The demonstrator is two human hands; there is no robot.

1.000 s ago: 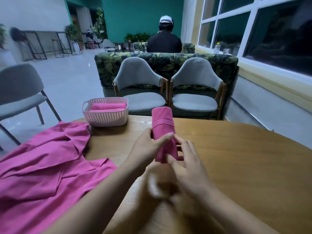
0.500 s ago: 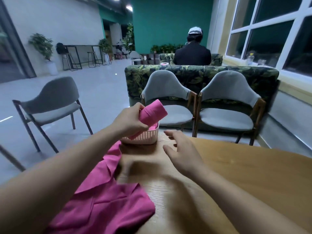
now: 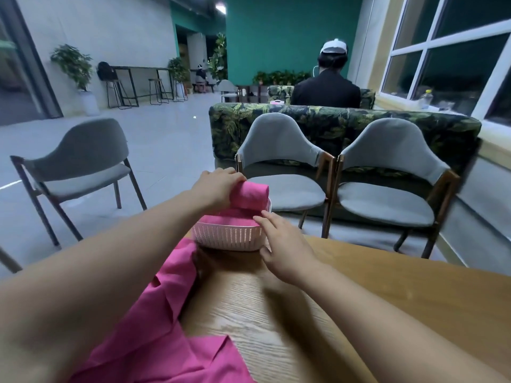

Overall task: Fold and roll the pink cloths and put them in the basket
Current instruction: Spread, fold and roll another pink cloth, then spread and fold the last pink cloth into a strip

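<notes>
Our left hand (image 3: 218, 186) gripped a rolled cloth (image 3: 250, 195) over the mid-frame basket (image 3: 226, 236). Our right hand (image 3: 284, 244), fingers relaxed, touched its rim. Unfolded cloths (image 3: 166, 313) lay lower left.

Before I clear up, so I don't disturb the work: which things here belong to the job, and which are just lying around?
Job: roll in left hand; basket, right hand touching it; loose cloth.
Lying about: chairs; sofa; bottle.

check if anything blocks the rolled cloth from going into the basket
Nothing foreign does. The left hand holds the rolled cloth over the basket; a second roll already lies inside beneath it, and the right hand touches the basket's near rim.
</notes>
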